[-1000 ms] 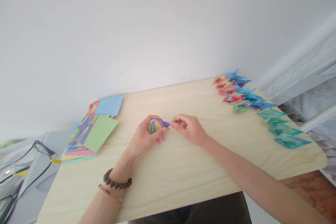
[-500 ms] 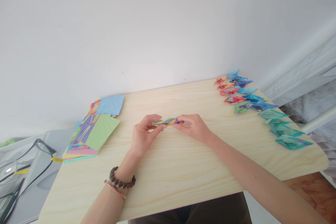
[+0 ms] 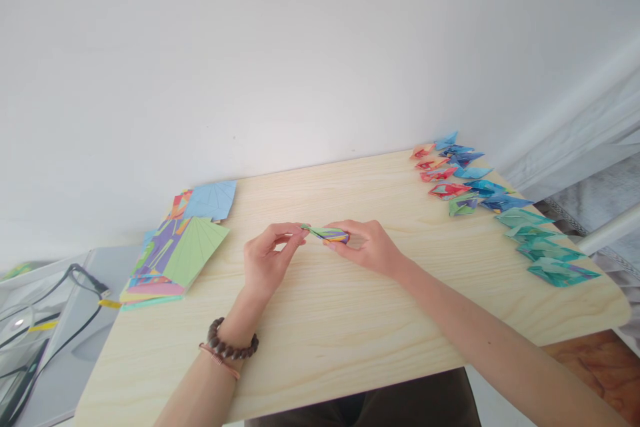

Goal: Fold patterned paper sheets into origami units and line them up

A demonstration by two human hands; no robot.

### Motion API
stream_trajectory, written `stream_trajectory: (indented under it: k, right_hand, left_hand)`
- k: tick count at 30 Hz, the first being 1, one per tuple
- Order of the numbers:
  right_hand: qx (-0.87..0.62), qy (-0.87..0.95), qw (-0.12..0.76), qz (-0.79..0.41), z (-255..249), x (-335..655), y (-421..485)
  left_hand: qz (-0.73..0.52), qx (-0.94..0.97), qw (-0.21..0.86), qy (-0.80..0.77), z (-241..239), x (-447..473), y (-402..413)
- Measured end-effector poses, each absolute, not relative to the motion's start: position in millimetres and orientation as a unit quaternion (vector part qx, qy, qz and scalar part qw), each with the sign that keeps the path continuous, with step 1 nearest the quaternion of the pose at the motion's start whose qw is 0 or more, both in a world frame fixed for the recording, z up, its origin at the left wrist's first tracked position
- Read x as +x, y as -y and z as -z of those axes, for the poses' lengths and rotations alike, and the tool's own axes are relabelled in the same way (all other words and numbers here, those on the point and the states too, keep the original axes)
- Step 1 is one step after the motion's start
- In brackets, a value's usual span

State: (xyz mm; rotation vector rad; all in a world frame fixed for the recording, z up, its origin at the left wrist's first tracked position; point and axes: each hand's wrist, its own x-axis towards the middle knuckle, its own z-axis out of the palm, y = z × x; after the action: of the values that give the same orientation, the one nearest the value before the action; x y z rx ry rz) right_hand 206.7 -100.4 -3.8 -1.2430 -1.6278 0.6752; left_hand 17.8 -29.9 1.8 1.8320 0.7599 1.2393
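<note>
A small folded origami paper piece, green, purple and yellow, is held between my two hands above the middle of the table. My left hand pinches its thin left tip between thumb and fingers. On the wider right end, my right hand grips with thumb below and fingers above, covering part of it. The piece lies roughly level, its body slightly puffed on the right. Its underside is hidden.
Stacked patterned paper sheets lie at the table's left. Along the right edge stand several folded paper pieces, among them a teal one and a red one. Cables sit in a grey tray beyond the left edge. A white wall backs the table.
My left hand has slid a little left, from the paper's body to its tip. The folded paper has shifted slightly right, showing more of its green side.
</note>
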Motion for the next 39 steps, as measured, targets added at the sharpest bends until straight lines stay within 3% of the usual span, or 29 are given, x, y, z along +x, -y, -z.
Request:
stream_trajectory:
  k: [19,29,39]
  right_hand:
    - [-0.49,0.71,0.485,-0.146,6,206,99]
    - [-0.485,0.73,0.472,-0.095,7,207,99]
    - [-0.47,0.773,0.423,-0.047,9,215,96]
  left_hand:
    - [-0.452,0.776,0.311,-0.312,0,12,29]
    - [-0.427,0.843,0.156,-0.288,-5,10,23]
    - [-0.393,0.864,0.154,-0.274,-4,7,20]
